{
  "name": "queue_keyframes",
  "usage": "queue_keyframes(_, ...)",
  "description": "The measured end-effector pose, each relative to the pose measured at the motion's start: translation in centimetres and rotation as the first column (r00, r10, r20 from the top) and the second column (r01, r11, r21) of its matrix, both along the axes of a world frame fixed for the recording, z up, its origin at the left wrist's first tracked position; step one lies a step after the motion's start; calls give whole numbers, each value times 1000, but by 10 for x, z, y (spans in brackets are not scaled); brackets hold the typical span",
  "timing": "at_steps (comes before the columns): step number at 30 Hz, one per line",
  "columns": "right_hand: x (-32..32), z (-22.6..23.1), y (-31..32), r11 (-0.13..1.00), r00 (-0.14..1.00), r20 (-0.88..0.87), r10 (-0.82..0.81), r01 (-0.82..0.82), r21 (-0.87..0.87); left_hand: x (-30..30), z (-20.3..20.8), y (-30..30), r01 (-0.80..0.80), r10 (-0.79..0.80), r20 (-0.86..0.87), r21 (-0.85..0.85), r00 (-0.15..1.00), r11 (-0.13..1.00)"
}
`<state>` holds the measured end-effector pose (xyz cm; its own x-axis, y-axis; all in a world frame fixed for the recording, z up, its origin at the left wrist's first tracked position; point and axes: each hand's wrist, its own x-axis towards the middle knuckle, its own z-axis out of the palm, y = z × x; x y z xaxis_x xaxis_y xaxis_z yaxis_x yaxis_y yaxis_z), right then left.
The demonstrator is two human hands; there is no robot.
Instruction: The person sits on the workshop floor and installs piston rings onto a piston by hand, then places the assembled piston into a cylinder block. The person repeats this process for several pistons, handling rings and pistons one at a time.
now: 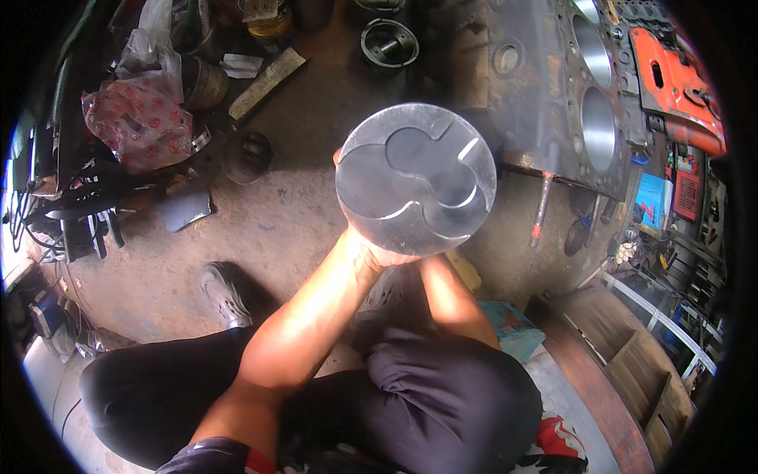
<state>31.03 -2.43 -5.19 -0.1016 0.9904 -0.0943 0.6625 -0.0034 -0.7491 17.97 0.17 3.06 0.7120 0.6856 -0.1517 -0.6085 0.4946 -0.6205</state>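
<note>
A large grey engine piston (416, 180) is held up in front of me, its round crown with curved recesses facing up. My left hand (373, 248) is closed around its near left side, with a fingertip showing at the left rim. The rest of that hand is under the piston. My right forearm (454, 296) reaches up behind the piston's near edge. The right hand itself is hidden there, so its fingers do not show.
An engine block (545, 103) with open cylinder bores stands at the right, a thin rod (542, 209) below its edge. Another piston (389, 43) lies on the floor ahead. Plastic bags (138, 122) and dark parts crowd the left. A teal box (513, 330) is beside my right knee.
</note>
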Motion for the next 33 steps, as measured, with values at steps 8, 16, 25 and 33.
queue_keyframes(8, 0, 1, -4, 1000, 1000, -3, 5, -5, -15, 4, -18, -4, 129, -122, 126, -46, 984, 991)
queue_keyframes(16, 0, 1, -6, 1000, 1000, 1, 7, -7, -23, 11, -29, -6, 81, -84, 216, 23, 973, 996)
queue_keyframes(25, 1, 0, -5, 1000, 1000, 9, 9, -8, -26, 9, -30, -6, 106, -109, 207, 27, 972, 994)
queue_keyframes(33, 1, 0, -5, 1000, 1000, 10, 10, -10, -25, 9, -28, -5, 94, -97, 176, 26, 980, 995)
